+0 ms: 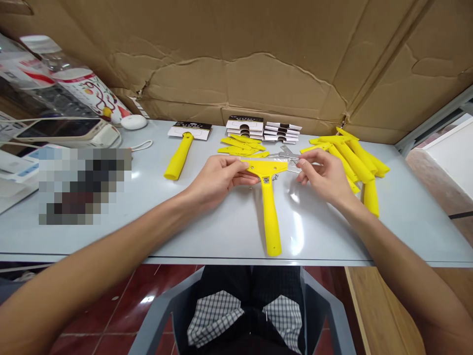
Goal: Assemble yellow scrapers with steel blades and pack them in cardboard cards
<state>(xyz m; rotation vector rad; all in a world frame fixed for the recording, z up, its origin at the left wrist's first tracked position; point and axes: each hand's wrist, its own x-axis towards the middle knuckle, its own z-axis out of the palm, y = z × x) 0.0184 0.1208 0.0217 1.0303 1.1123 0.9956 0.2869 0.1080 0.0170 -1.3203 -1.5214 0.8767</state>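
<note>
My left hand [218, 180] grips a yellow scraper handle [271, 212] by the left end of its wide head, with the grip part pointing toward me. My right hand [325, 177] is just right of the head, thumb and index finger pinched on the end of a thin metal blade [293, 168]. Other metal blades [288, 152] lie loose behind the scraper head. Small screws [275, 177] are scattered by the neck. Flat yellow cover plates [240, 146] are piled behind my left hand.
More yellow scraper handles [354, 158] are heaped at the right. One handle [179, 157] lies at the left by a black-and-white card [190, 130]. Stacked cards [245, 126] stand against the cardboard [236, 84]. Bottles [81, 81] and a phone [61, 130] occupy the left.
</note>
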